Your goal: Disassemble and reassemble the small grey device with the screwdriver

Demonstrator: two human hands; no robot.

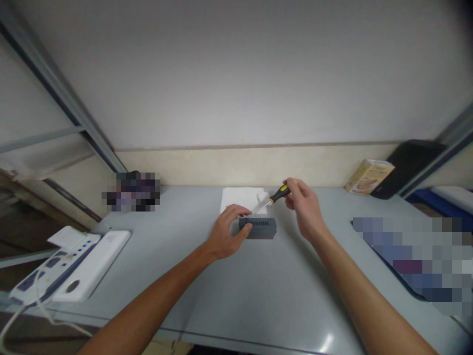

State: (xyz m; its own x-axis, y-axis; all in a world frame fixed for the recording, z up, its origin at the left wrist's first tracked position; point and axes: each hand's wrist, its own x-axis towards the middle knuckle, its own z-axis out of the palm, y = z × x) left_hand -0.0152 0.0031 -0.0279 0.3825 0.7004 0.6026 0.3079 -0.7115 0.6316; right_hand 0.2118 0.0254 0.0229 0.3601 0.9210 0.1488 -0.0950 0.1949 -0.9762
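Observation:
A small dark grey box with a row of vent slots [263, 230] rests on the table, in the middle of the view. My left hand [228, 231] grips its left end, thumb in front and fingers over the top. In my right hand [302, 201] is a screwdriver [280, 193] with a black and yellow handle, held by the fingertips. Its shaft slants down to the left, and the tip reaches the box's top edge near my left fingers. Whether the tip sits in a screw is too small to tell. Behind the box lies a white sheet [236, 196].
On the left lie a white power strip [55, 268] with cables and a white flat case [98, 266]. A yellow carton [369, 176] leans by a black panel [406, 165] at the back right. A blurred dark-edged object [391, 276] lies on the right of the grey table [254, 296].

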